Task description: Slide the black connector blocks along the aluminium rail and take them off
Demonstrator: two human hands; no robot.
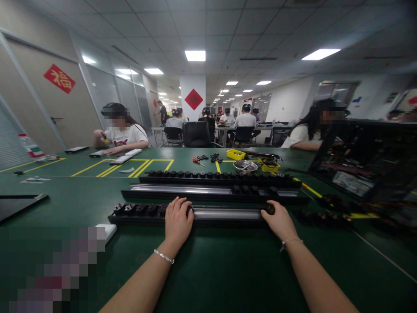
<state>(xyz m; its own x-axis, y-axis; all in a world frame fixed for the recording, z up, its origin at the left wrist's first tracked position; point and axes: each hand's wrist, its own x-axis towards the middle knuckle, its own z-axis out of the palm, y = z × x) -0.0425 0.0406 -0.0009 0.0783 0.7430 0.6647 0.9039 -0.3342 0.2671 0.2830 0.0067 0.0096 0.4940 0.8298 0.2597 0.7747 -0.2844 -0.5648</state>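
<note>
Closest to me lies a long black rail with a shiny metal channel along its middle. Small black plug-like parts stand in a row in its left half. My left hand is curled over the rail at the end of this row, its fingers closed on a black part that is mostly covered. At the rail's right end, my right hand pinches a round black part between thumb and fingers. Its exact kind is too dark to make out.
Behind lie a second rail with a few parts and a third row of parts. Farther back are a metal bowl, yellow bin and screwdriver. An open black computer case stands right. Co-workers sit across the green table.
</note>
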